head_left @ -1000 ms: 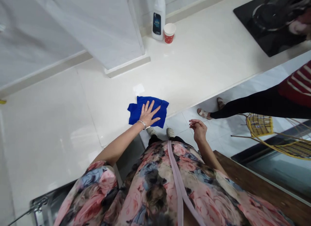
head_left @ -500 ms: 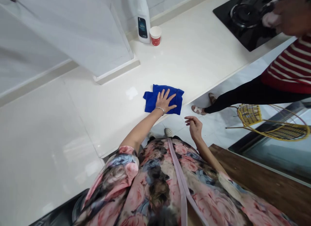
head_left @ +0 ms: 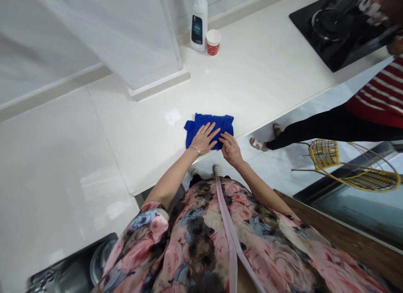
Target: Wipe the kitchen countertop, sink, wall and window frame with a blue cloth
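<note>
A blue cloth point(head_left: 217, 122) lies near the front edge of the white countertop point(head_left: 151, 129). My left hand point(head_left: 204, 137), with a bracelet at the wrist, rests flat on the cloth with fingers spread. My right hand point(head_left: 231, 148) touches the cloth's near right corner, fingers bent down onto it; whether it pinches the cloth I cannot see.
A white spray bottle point(head_left: 198, 22) and a red-and-white paper cup point(head_left: 213, 42) stand at the back by a white column point(head_left: 138, 45). A black gas hob point(head_left: 336, 28) is at the far right, where another person in a striped top point(head_left: 378, 100) stands. A yellow wicker stool point(head_left: 349, 163) sits on the floor.
My right hand came up from beside the counter edge and now touches the cloth's right corner. My left hand stayed flat on the cloth, which bunched slightly.
</note>
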Tool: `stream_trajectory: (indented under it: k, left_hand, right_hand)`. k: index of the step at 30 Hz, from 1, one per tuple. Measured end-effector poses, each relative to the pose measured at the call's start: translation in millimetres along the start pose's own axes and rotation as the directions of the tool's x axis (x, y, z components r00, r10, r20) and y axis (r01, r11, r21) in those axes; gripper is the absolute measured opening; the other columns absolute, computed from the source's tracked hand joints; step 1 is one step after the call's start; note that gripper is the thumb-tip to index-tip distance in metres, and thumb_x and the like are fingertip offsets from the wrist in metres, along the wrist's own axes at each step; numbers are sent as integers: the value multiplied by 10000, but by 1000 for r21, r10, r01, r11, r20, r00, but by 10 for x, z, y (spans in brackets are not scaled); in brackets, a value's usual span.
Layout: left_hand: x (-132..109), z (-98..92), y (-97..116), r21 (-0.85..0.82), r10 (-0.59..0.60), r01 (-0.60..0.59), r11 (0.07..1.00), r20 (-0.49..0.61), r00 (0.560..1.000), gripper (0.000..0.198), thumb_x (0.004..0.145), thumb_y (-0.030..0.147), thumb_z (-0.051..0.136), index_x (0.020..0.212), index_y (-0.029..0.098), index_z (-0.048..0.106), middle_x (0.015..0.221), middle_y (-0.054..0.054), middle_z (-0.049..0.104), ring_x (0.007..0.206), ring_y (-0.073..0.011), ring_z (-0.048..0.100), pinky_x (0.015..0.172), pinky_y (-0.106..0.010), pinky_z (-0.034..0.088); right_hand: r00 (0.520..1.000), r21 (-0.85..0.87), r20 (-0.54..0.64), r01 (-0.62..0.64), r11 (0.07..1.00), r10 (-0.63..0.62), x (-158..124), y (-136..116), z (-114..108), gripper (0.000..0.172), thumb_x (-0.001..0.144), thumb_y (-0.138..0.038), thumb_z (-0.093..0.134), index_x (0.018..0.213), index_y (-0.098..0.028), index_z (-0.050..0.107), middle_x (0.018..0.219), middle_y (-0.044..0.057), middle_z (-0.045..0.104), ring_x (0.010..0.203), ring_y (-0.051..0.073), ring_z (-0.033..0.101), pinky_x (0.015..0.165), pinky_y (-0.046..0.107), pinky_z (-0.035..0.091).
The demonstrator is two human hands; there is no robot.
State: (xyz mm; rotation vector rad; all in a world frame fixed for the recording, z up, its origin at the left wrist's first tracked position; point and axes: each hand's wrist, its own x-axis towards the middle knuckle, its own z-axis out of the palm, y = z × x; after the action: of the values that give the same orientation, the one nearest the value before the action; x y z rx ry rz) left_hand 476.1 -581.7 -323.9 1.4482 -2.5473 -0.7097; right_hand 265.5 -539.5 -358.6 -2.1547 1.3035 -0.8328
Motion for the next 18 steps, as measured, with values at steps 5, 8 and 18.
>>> stream_trajectory:
  k: [5, 8, 18]
  left_hand:
    - [-555, 62, 91, 15, -99, 100, 995, -34, 994, 629, 1059, 385, 446, 1652, 187, 386, 1771, -140, 202, 1653, -317, 117, 1343, -555, 141]
    - [-841, 131, 166, 23, -174, 177, 984, -72, 982, 626, 1055, 371, 436, 1650, 179, 390, 1768, -155, 198, 1653, -321, 115, 1338, -574, 166]
    - [-1282, 249, 116, 145, -322, 344, 928, -159, 933, 562, 1010, 348, 426, 1494, 108, 581, 1667, -211, 412, 1618, -352, 253, 1324, -645, 173]
  right_hand:
    - [993, 68, 112, 39, 997, -46, -99, -267, 76, 428, 1000, -190, 421, 1338, -167, 683, 1438, 158, 633, 1483, 281, 461, 1257, 600, 389]
    - [984, -2, 179, 9, 1000, -8, 19, -474, 141, 390, 1026, -216, 440, 1307, -143, 699, 1374, 177, 663, 1391, 298, 531, 1211, 562, 427]
    - [886, -19, 408, 250, 968, -220, 355, -773, 554, 653, 960, -158, 533, 1603, -89, 441, 1716, 205, 321, 1641, 310, 217, 1354, 556, 202]
